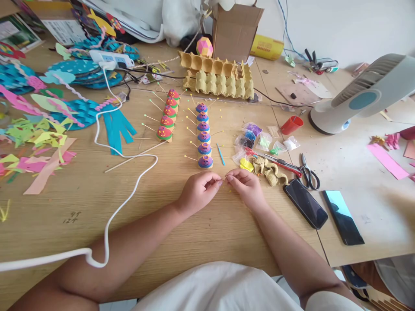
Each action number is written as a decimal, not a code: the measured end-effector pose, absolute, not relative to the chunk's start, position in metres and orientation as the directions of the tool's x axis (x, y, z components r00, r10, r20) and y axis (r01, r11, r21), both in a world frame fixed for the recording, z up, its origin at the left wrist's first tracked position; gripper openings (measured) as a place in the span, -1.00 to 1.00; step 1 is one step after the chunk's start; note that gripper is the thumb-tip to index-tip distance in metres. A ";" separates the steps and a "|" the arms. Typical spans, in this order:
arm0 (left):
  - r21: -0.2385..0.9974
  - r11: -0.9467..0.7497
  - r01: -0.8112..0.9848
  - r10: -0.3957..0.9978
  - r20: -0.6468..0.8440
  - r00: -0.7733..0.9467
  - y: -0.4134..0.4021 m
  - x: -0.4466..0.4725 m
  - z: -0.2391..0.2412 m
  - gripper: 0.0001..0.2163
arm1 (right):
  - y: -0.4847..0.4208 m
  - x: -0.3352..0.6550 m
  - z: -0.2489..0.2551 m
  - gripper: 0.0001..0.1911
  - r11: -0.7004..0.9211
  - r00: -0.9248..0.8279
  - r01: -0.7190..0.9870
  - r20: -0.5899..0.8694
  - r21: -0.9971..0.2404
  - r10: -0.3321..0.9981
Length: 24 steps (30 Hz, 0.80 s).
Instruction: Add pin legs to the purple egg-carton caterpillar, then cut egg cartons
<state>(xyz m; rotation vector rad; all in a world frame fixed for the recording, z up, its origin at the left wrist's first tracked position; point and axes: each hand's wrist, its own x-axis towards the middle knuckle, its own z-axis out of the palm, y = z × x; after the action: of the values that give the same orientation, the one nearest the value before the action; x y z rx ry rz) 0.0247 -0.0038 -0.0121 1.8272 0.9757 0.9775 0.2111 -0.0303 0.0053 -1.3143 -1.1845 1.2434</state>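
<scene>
Just this side of the purple caterpillar (pixel 204 137), the left hand (pixel 200 190) and right hand (pixel 248 189) pinch a tiny bit (pixel 224 178), maybe shaping it, so the next move needs gentle fingers.

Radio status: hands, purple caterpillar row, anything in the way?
Left hand, right hand: both pinching, close together. Purple row: just beyond, untouched. White cable: across left forearm.

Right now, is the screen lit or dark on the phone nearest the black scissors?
Dark. The phone lies face up, its glass black with no picture showing; whether it is powered off, I cannot tell.
</scene>
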 end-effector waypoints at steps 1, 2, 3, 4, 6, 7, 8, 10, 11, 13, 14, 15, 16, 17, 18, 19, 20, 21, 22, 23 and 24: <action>0.902 -0.358 0.241 0.883 0.243 0.400 -0.004 0.025 -0.012 -0.88 | -0.031 0.211 0.005 -0.65 -0.090 0.017 0.037 -0.090 -0.995 0.996; 0.903 -0.358 0.239 0.882 0.244 0.403 -0.004 0.025 -0.013 -0.88 | -0.031 0.211 0.005 -0.65 -0.090 0.016 0.035 -0.089 -0.995 0.996; 0.903 -0.359 0.237 0.881 0.244 0.407 -0.003 0.025 -0.013 -0.88 | -0.031 0.210 0.005 -0.65 -0.089 0.015 0.035 -0.088 -0.995 0.996; 0.903 -0.360 0.236 0.878 0.243 0.412 -0.003 0.025 -0.013 -0.87 | -0.031 0.210 0.005 -0.65 -0.089 0.015 0.039 -0.088 -0.995 0.996; 0.902 -0.361 0.236 0.872 0.237 0.427 -0.002 0.024 -0.012 -0.86 | -0.030 0.210 0.004 -0.65 -0.088 0.011 0.036 -0.088 -0.995 0.996; 0.903 -0.360 0.237 0.869 0.232 0.436 -0.002 0.024 -0.011 -0.86 | -0.030 0.211 0.003 -0.66 -0.087 0.004 0.028 -0.087 -0.996 0.996; 0.903 -0.357 0.238 0.867 0.225 0.445 -0.002 0.024 -0.010 -0.85 | -0.030 0.211 0.002 -0.66 -0.086 -0.005 0.017 -0.086 -0.996 0.996; 0.908 -0.344 0.239 0.865 0.208 0.456 -0.002 0.023 -0.008 -0.84 | -0.028 0.212 0.001 -0.67 -0.085 -0.020 -0.012 -0.084 -0.996 0.996; 0.913 -0.332 0.236 0.866 0.196 0.460 -0.002 0.023 -0.007 -0.83 | -0.028 0.212 0.000 -0.67 -0.086 -0.026 -0.025 -0.085 -0.996 0.996; 0.925 -0.304 0.228 0.867 0.169 0.469 -0.001 0.023 -0.007 -0.82 | -0.027 0.213 -0.002 -0.66 -0.088 -0.030 -0.037 -0.087 -0.995 0.996; 0.930 -0.292 0.223 0.867 0.159 0.472 -0.001 0.023 -0.007 -0.82 | -0.026 0.213 -0.002 -0.66 -0.088 -0.028 -0.034 -0.087 -0.996 0.996; 0.933 -0.284 0.219 0.868 0.153 0.473 -0.001 0.023 -0.007 -0.82 | -0.026 0.214 -0.002 -0.65 -0.087 -0.023 -0.025 -0.086 -0.996 0.996; 0.935 -0.282 0.216 0.869 0.154 0.470 -0.001 0.023 -0.007 -0.82 | -0.026 0.214 -0.003 -0.65 -0.085 -0.016 -0.012 -0.085 -0.996 0.996; 0.934 -0.284 0.215 0.871 0.158 0.464 0.000 0.023 -0.008 -0.83 | -0.026 0.214 -0.003 -0.64 -0.083 -0.006 0.001 -0.083 -0.997 0.996; 0.933 -0.289 0.214 0.874 0.165 0.456 0.000 0.023 -0.008 -0.84 | -0.026 0.214 -0.003 -0.63 -0.081 0.005 0.011 -0.081 -0.997 0.997; 0.932 -0.292 0.213 0.877 0.172 0.448 0.000 0.024 -0.009 -0.84 | -0.026 0.214 -0.003 -0.63 -0.080 0.014 0.017 -0.080 -0.997 0.997; 0.933 -0.292 0.212 0.882 0.176 0.438 0.000 0.024 -0.010 -0.85 | -0.026 0.214 -0.003 -0.62 -0.079 0.025 0.020 -0.079 -0.997 0.997; 0.933 -0.292 0.212 0.886 0.180 0.428 -0.001 0.024 -0.010 -0.85 | -0.026 0.213 -0.004 -0.62 -0.080 0.034 0.020 -0.079 -0.997 0.996; 0.933 -0.293 0.211 0.889 0.185 0.419 -0.001 0.024 -0.011 -0.85 | -0.026 0.213 -0.004 -0.61 -0.081 0.041 0.021 -0.080 -0.996 0.996; 0.932 -0.295 0.211 0.892 0.190 0.411 -0.001 0.024 -0.011 -0.86 | -0.026 0.213 -0.004 -0.60 -0.082 0.046 0.022 -0.081 -0.996 0.996; 0.931 -0.299 0.211 0.893 0.195 0.405 -0.001 0.024 -0.011 -0.86 | -0.027 0.212 -0.005 -0.60 -0.082 0.048 0.025 -0.080 -0.996 0.996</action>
<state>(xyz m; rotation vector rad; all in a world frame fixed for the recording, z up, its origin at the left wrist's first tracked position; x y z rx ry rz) 0.0236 -0.0013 -0.0108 1.7575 0.9634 0.9469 0.2122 -0.0265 -0.0046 -1.3107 -1.1545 1.2206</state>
